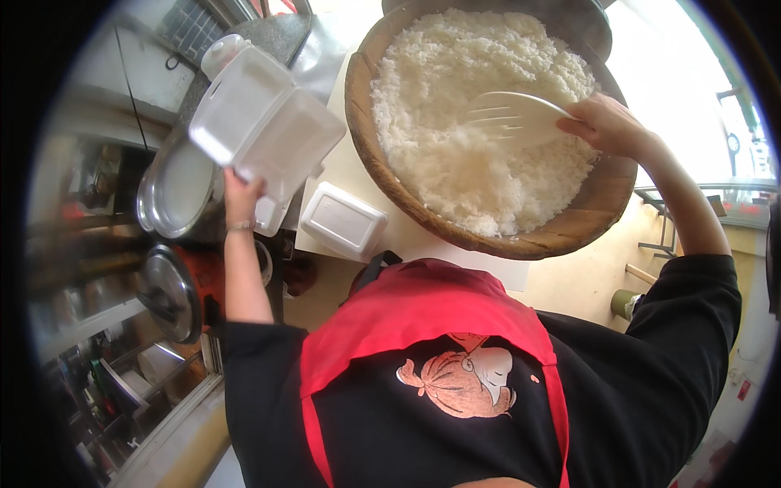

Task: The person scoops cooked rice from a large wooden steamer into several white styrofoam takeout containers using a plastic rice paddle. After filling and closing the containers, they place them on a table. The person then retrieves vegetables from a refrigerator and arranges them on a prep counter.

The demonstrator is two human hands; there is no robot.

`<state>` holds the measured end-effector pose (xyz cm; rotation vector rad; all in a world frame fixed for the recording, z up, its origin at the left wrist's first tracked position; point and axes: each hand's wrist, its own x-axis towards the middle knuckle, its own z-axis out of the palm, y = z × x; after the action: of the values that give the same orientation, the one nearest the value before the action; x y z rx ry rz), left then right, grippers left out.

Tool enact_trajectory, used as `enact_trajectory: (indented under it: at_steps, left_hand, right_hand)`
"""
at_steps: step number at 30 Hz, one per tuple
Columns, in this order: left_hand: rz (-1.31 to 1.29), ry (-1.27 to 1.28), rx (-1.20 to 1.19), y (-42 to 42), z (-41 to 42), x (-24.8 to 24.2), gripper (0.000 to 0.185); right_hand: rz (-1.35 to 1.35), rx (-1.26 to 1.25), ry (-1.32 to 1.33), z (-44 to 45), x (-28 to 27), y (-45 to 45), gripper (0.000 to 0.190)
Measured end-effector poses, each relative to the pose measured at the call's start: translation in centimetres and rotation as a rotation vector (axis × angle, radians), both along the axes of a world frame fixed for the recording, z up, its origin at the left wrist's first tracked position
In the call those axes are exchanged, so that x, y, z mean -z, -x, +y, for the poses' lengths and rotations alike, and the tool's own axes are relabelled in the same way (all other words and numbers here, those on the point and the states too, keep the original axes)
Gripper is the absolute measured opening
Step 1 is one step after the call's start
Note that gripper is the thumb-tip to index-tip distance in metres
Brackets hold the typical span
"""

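My left hand (243, 190) grips the near edge of an unfolded white foam takeaway box (266, 122), whose two halves show no food inside. In my right hand (610, 125) is a pale slotted rice paddle (518, 116), its tines over the cooked white rice (464, 67). Steam blurs the rice just below the paddle. The rice lies in a large round wooden tub (390, 174), heaped towards the far side, with bare wood showing at the lower right. A closed white foam box (345, 219) sits between the tub and my red apron (421, 293).
At the left stand a steel pot (180, 183) and an orange cooker (177, 293) with a metal lid. A white lidded container (224, 53) is behind the unfolded box. Shelves with kitchenware (128, 378) fill the lower left. A dark round vessel (586, 24) touches the tub's far side.
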<state>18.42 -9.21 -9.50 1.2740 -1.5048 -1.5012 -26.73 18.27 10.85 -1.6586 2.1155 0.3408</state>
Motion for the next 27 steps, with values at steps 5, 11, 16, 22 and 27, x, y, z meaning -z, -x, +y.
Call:
enact_trajectory:
  at_steps: [5,11,16,22,27]
  left_hand:
    - [0.106,-0.217,0.07,-6.1,11.2,-1.3,0.051]
    - [-0.164,-0.434,-0.09,-15.8,22.0,-3.7,0.045]
    - [-0.174,-0.174,-0.047,-16.5,23.0,-6.7,0.047]
    - [0.329,-0.158,-0.183,-9.6,16.8,-13.4,0.045]
    - [0.528,-0.041,0.025,-0.5,13.0,-17.7,0.05]
  right_hand:
    - [-0.186,0.209,-0.201,2.7,3.7,0.6,0.036]
    - [-0.459,0.143,-0.299,-0.5,4.4,-2.4,0.037]
    - [-0.634,0.018,-0.269,-3.0,8.0,-3.5,0.04]
    - [-0.798,0.07,-0.341,-2.0,9.4,-2.2,0.039]
    - [-0.758,0.214,-0.281,-0.9,5.8,-1.8,0.038]
